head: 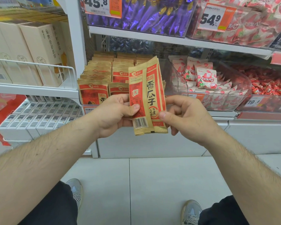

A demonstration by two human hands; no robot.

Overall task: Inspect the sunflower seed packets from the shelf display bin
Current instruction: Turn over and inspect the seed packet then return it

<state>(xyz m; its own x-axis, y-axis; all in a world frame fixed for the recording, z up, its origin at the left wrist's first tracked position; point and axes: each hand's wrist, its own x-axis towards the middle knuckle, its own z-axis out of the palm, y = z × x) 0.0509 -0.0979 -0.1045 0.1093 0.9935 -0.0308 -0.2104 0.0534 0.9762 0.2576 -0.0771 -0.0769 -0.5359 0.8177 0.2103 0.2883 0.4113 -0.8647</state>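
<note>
A white store shelving unit (169, 40) fills the upper half of the view, seen from a head-worn camera looking forward and down. On its upper shelf sit a clear bin of purple-wrapped sweets (146, 18) and, to the right, a clear bin of red-and-white sachets (253, 30), each with an orange-and-white price tag. To the left, a neighbouring shelf holds tall cream boxes (39, 52) behind a white wire rail, with rows of small white cartons (44, 116) below. On the lower shelf, at centre, the display bin (102, 78) is packed with upright rows of tan-and-red sunflower seed packets; beside it on the right are a clear bin of strawberry-printed sachets (204, 85) and a bin of small red candies (269, 83). Pale floor tiles (144, 184) spread below, with two grey sneakers (76, 190) and dark trouser legs at the bottom edge. Two bare forearms reach up from the lower corners. In front of the bin, held upright, are two seed packets: the back-facing packet (139, 101), showing a barcode, overlaps the front-facing packet (155, 98), printed with large black characters. The left hand (115, 114) grips the back-facing packet, thumb pressed on its face. The right hand (186, 116) pinches the lower right edge of the front-facing packet with its thumb, fingers curled behind.
</note>
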